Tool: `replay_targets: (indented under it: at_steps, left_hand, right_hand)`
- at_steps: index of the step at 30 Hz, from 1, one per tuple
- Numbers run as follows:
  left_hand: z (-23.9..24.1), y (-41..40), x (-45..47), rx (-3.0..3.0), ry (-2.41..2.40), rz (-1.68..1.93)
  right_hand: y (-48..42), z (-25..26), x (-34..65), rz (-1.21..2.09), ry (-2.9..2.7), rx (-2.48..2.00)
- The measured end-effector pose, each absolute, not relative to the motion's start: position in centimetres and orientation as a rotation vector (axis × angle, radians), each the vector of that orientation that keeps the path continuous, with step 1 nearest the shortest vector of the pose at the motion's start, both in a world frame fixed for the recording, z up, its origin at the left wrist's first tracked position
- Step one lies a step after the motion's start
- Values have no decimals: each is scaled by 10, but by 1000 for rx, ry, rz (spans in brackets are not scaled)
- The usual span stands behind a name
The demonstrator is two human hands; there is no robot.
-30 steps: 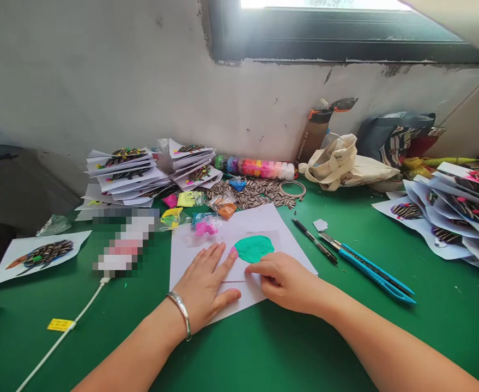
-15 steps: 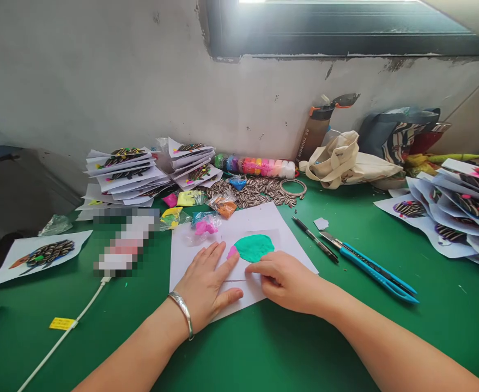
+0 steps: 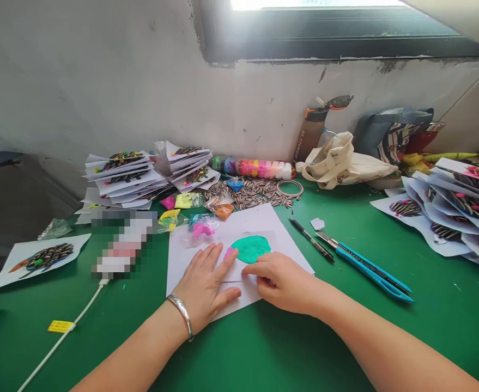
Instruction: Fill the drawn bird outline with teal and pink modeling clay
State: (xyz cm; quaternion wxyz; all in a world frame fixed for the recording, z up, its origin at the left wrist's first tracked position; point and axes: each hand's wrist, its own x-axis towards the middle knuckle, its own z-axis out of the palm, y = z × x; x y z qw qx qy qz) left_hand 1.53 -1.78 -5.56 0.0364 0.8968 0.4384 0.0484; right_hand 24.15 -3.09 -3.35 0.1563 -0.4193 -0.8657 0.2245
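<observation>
A flattened oval of green clay (image 3: 250, 249) lies on white paper (image 3: 272, 223), with a small pink clay piece (image 3: 228, 252) at its left edge. My left hand (image 3: 204, 280) rests spread on the paper, its index fingertip at the pink piece, partly covering it. My right hand (image 3: 280, 280) has its index finger stretched out just below the green oval, while its other fingers curl under. Nothing shows in its grasp. Whether that fingertip touches the clay or only the paper, I cannot tell.
Small bags of coloured clay (image 3: 204, 226) lie beyond my left hand, before a pile of striped seeds (image 3: 255, 193). A pen (image 3: 310, 239) and blue utility knife (image 3: 364, 267) lie to the right. Stacks of decorated papers (image 3: 120, 177) stand on both sides; a white cable (image 3: 82, 310) crosses at left.
The view has shifted slightly, so the table things appear a little farther left. Both hands keep almost the same place and pose over the paper; the clay looks unchanged.
</observation>
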Motion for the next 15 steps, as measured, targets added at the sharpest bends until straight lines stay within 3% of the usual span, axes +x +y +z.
replay_targets:
  at_steps: [15]
  left_hand:
    - [-54, -14, 12, 2785, 1321, 188]
  right_hand:
    - [-30, -31, 241, 642, -2491, -1175]
